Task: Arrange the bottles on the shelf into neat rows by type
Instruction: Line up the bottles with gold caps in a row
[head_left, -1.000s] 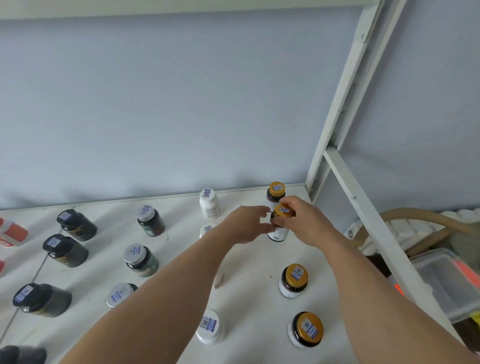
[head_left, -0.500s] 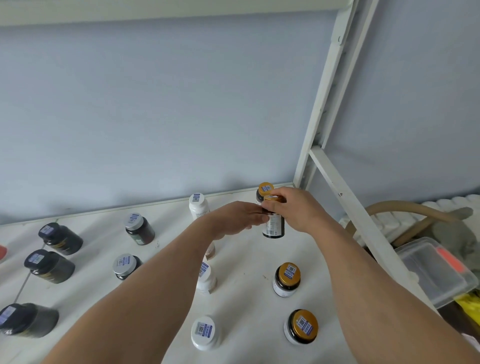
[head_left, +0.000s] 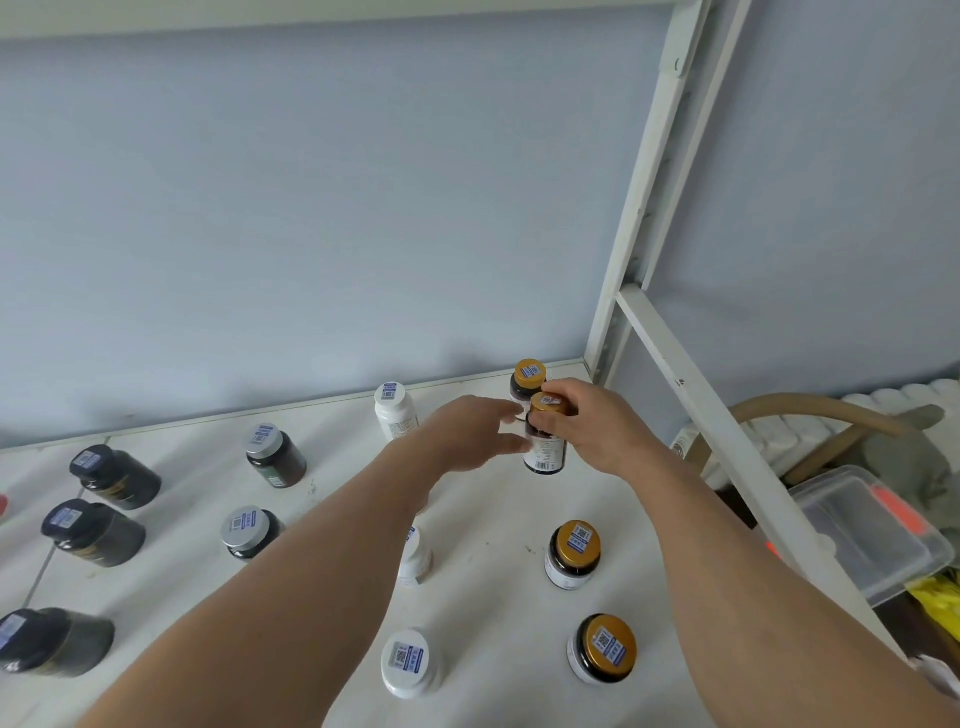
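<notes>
Behind the right hand (head_left: 597, 431) stands another gold-capped bottle (head_left: 527, 382); a white bottle (head_left: 395, 415) stands left. The right grip is clamped on a gold-capped jar (head_left: 544, 441) low over the shelf (head_left: 493, 525); the left hand (head_left: 467, 434), fingers apart, touches its side.

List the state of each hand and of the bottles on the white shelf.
Right hand: grips the gold-capped dark bottle, upright.
Left hand: fingers straight beside that bottle.
Rear gold-capped bottle: upright, capped.
White plastic bottle: upright, capped.
Silver-capped dark bottle: upright, capped.
</notes>
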